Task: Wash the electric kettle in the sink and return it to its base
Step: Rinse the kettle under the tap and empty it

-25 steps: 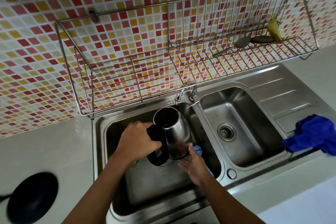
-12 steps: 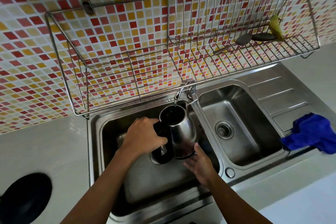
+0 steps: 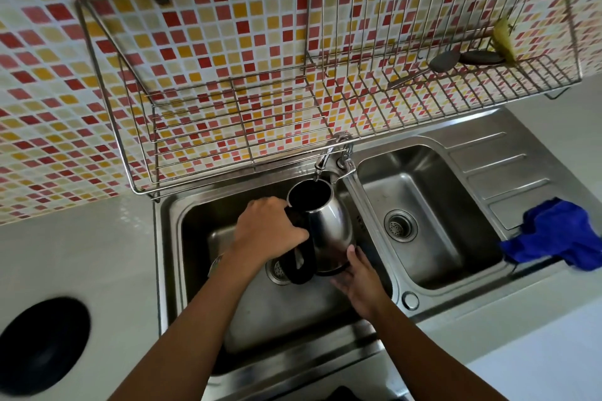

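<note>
Wall: small red, orange and cream mosaic tiles (image 3: 228, 42) fill the upper part of the view.
Counter: a pale worktop (image 3: 81, 257) runs along both sides of the basins.
Dish rack: a wire rack (image 3: 228, 127) hangs on the wall above the basins; two spoons (image 3: 456, 60) and a yellow scrubber (image 3: 503, 41) lie at its right end.
Sink: a steel double sink (image 3: 374, 192); the left basin (image 3: 202, 225) is the larger, the right basin (image 3: 433, 212) has a bare drain, and a ribbed drainboard lies to its right.
Base: a round black disc (image 3: 42, 345) sits on the counter at lower left, well apart from the kettle.
Cloth: a crumpled blue cloth (image 3: 560, 234) lies on the drainboard edge.
Kettle: the steel electric kettle (image 3: 329, 231) is held over the left basin, lid open, its mouth right under the tap (image 3: 332, 156).
Left hand: the left hand (image 3: 267, 231) is clenched around the kettle's black handle.
Right hand: the right hand (image 3: 358, 280) is flat and open, fingers touching the kettle's bottom edge.
</note>
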